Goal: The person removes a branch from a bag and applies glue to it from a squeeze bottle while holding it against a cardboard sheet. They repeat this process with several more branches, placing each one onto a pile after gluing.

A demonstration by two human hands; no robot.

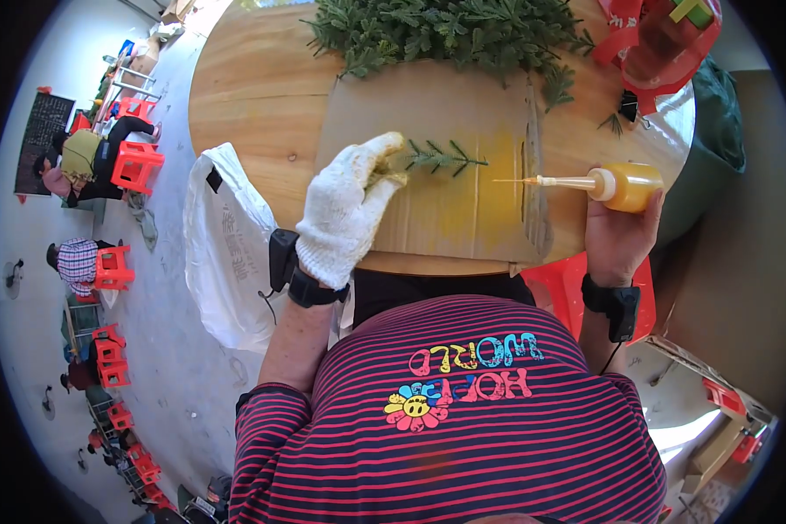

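Observation:
My left hand (349, 210), in a white knitted glove, pinches one end of a small green fir sprig (444, 158). The sprig points to the right, above a cardboard sheet (402, 227) stained yellow. In my bare right hand (618, 236) is a squeeze bottle (633, 187) of yellow-orange liquid, lying on its side. Its thin needle nozzle (520, 181) points left toward the sprig's tip, with a small gap between them. A large pile of green fir sprigs (437, 31) covers the far side of the cardboard.
The round wooden table (244, 96) carries a red plastic bag (672, 52) at the far right. A white sack (227, 253) hangs at its left edge. A red stool (559, 284) stands under the near right edge. Several people sit on red stools (137, 166) along the left wall.

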